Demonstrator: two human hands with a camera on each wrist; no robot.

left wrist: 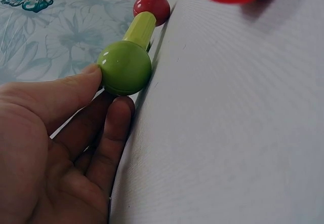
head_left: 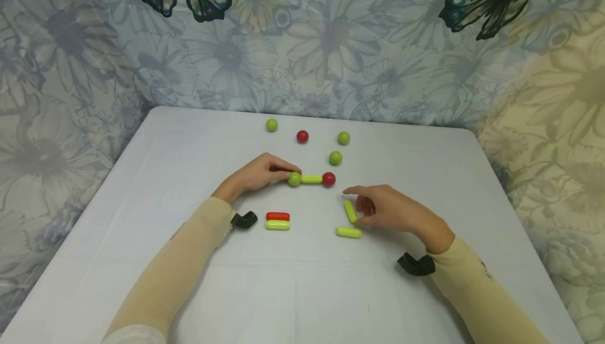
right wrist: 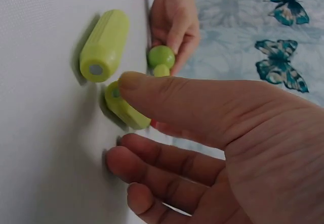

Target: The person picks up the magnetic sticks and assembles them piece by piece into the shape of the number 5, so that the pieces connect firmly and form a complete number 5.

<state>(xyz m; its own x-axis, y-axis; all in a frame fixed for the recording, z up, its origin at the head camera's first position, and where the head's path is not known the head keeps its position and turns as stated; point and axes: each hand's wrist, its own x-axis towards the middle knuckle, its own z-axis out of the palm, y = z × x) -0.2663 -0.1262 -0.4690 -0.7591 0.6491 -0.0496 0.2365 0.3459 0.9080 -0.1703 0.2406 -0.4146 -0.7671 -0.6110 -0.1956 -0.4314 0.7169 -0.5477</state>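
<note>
My left hand pinches a green ball between thumb and fingers. A lime-yellow rod joins that ball to a red ball, the three in a row on the table. My right hand hovers at a second lime rod lying aslant, its thumb tip overlapping that rod's end in the right wrist view. Its fingers are spread and loosely bent, with nothing held between them. Just nearer lies another lime rod, showing a grey disc in its end in the right wrist view.
A red rod and a lime rod lie side by side, right of my left wrist. Toward the back are green balls and a red ball. The white table meets a patterned wall covering.
</note>
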